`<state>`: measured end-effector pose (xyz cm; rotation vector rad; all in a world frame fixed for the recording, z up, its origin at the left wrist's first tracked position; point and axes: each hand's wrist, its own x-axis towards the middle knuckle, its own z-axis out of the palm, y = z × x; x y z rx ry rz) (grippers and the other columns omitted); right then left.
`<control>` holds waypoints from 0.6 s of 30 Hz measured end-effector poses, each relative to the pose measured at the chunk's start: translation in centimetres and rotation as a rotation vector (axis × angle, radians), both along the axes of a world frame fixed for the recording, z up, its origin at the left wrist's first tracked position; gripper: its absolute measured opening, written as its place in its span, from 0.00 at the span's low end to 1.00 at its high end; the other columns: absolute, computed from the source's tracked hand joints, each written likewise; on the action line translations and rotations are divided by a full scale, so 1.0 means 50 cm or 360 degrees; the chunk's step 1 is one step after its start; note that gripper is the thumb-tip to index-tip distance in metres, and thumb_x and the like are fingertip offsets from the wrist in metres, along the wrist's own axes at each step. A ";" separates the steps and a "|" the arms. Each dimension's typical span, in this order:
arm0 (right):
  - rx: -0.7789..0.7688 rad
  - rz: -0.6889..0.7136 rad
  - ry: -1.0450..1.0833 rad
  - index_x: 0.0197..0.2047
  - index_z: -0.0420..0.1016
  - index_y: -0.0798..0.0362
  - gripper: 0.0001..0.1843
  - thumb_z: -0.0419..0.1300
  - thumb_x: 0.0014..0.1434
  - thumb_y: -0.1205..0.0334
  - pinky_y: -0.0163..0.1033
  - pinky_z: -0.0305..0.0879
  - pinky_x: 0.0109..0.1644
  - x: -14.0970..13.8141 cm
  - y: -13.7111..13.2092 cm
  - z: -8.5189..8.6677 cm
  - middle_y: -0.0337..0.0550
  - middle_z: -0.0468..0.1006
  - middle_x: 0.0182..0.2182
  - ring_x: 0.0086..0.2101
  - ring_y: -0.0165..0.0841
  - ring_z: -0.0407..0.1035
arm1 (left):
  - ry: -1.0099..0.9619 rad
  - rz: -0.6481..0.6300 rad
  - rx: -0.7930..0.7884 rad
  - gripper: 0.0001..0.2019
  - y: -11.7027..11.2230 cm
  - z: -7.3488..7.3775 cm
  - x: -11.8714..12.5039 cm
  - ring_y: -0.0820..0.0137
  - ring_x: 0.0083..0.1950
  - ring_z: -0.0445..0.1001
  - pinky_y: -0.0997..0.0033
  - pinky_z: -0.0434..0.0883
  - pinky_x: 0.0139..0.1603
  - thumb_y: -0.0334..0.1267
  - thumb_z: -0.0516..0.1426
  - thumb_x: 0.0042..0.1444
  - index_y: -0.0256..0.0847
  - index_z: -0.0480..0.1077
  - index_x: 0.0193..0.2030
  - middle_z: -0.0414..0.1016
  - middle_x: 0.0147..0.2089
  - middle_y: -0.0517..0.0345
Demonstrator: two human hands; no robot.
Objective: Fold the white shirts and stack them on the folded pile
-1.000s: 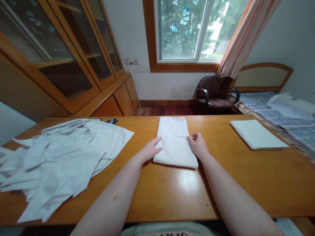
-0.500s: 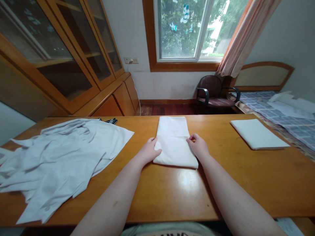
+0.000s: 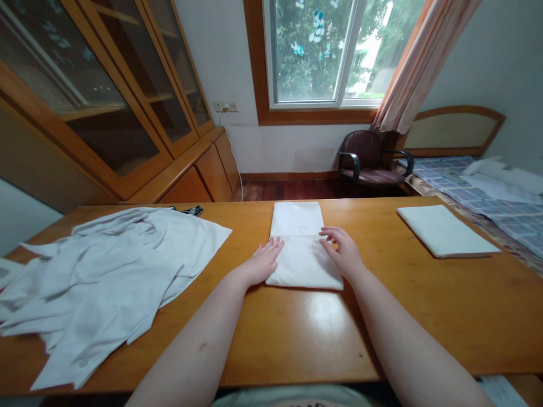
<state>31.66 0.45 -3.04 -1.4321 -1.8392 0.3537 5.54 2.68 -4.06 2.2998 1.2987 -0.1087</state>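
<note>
White fabric, folded into a flat oblong point(image 3: 302, 264), lies directly between the two hands. At its left edge the left hand point(image 3: 263, 263) rests palm down, fingers extended and a little spread over the border, pressing on the cloth rather than gripping it. At the opposite edge the right hand point(image 3: 344, 253) is half curled, thumb and forefinger apart over the border with nothing visibly pinched; whether those fingertips touch the fabric or hover just above it, I cannot tell.

Neither hand is clearly nearer: each sits at one long side. The oblong's long axis runs away from the wearer, between the wrists and past the fingertips, while a crease crosses it from side to side, roughly level with the fingertips.

Farther out, left of the left hand, a rumpled heap of white garments point(image 3: 123, 271) spreads over the wooden table point(image 3: 292, 345), a dark striped item point(image 3: 193, 211) at its far edge. Well to the right of the right hand lies another folded white piece point(image 3: 445, 230).
</note>
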 end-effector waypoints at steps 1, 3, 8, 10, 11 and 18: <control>-0.0015 0.0163 -0.0038 0.48 0.73 0.51 0.17 0.53 0.59 0.53 0.44 0.61 0.54 -0.005 -0.005 0.004 0.48 0.71 0.53 0.48 0.38 0.67 | 0.0006 -0.0009 -0.0009 0.35 0.001 0.002 0.000 0.65 0.71 0.29 0.53 0.39 0.68 0.29 0.41 0.53 0.38 0.37 0.70 0.29 0.71 0.56; -0.0177 0.0384 -0.0190 0.57 0.67 0.50 0.25 0.53 0.59 0.49 0.47 0.54 0.61 -0.018 -0.010 0.002 0.48 0.64 0.59 0.58 0.40 0.58 | 0.0009 -0.0015 -0.0024 0.35 0.001 0.005 0.002 0.65 0.71 0.29 0.52 0.39 0.68 0.29 0.41 0.53 0.38 0.37 0.70 0.29 0.71 0.55; -0.0546 0.0415 -0.0577 0.64 0.58 0.53 0.34 0.49 0.60 0.43 0.50 0.41 0.66 -0.038 -0.003 -0.027 0.51 0.54 0.64 0.64 0.41 0.44 | -0.0067 0.0076 0.0015 0.33 -0.014 0.016 0.008 0.64 0.71 0.33 0.54 0.40 0.68 0.30 0.43 0.55 0.38 0.42 0.69 0.34 0.72 0.53; -0.0565 0.0394 -0.0631 0.65 0.56 0.53 0.35 0.48 0.60 0.42 0.49 0.39 0.66 -0.040 0.000 -0.031 0.50 0.51 0.65 0.64 0.41 0.43 | -0.0129 0.0241 0.0142 0.29 -0.025 0.026 0.006 0.61 0.71 0.40 0.56 0.44 0.67 0.33 0.45 0.56 0.37 0.50 0.67 0.40 0.71 0.49; -0.0575 0.0385 -0.0641 0.65 0.56 0.53 0.35 0.48 0.60 0.42 0.49 0.39 0.66 -0.040 0.001 -0.031 0.49 0.50 0.65 0.64 0.41 0.42 | -0.0163 0.0354 0.0224 0.27 -0.030 0.034 0.003 0.59 0.70 0.45 0.57 0.47 0.66 0.35 0.46 0.57 0.37 0.56 0.65 0.46 0.70 0.47; -0.0652 0.0278 -0.0695 0.66 0.54 0.54 0.36 0.46 0.61 0.42 0.47 0.37 0.67 -0.034 0.008 -0.024 0.49 0.49 0.66 0.65 0.41 0.40 | -0.0486 0.0908 -0.0006 0.18 -0.047 0.075 -0.019 0.60 0.47 0.73 0.63 0.67 0.47 0.42 0.46 0.58 0.39 0.68 0.51 0.76 0.47 0.49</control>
